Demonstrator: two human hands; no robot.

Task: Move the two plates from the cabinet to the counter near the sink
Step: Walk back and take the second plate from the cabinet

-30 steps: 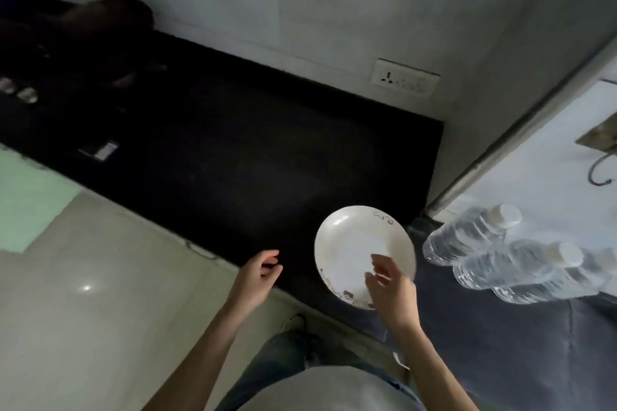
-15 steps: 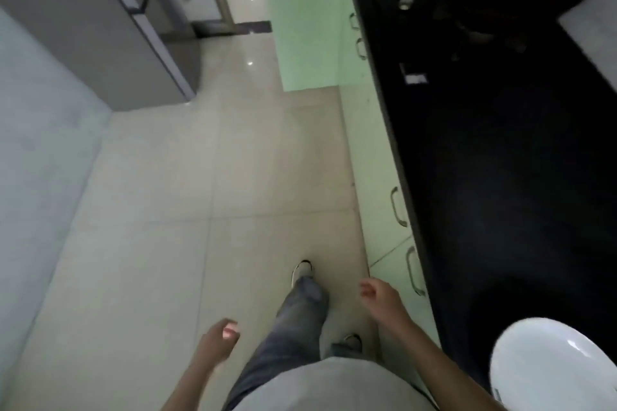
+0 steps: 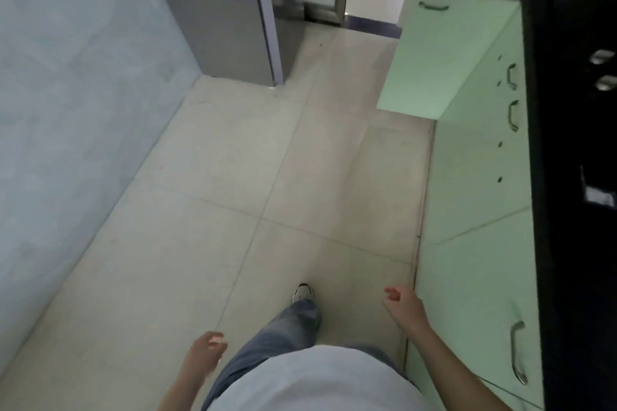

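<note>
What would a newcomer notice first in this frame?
Probably the pale green cabinet door, swung open into the walkway at upper right beside the black counter. Next, the left hand and right hand low in the frame, both loosely open and holding nothing, above a tiled floor.

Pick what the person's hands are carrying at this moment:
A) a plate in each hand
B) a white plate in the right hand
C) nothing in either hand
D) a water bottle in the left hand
C: the left hand and the right hand both hang over the tiled floor with loosely curled fingers and hold nothing. No plate or bottle is in view.
</note>
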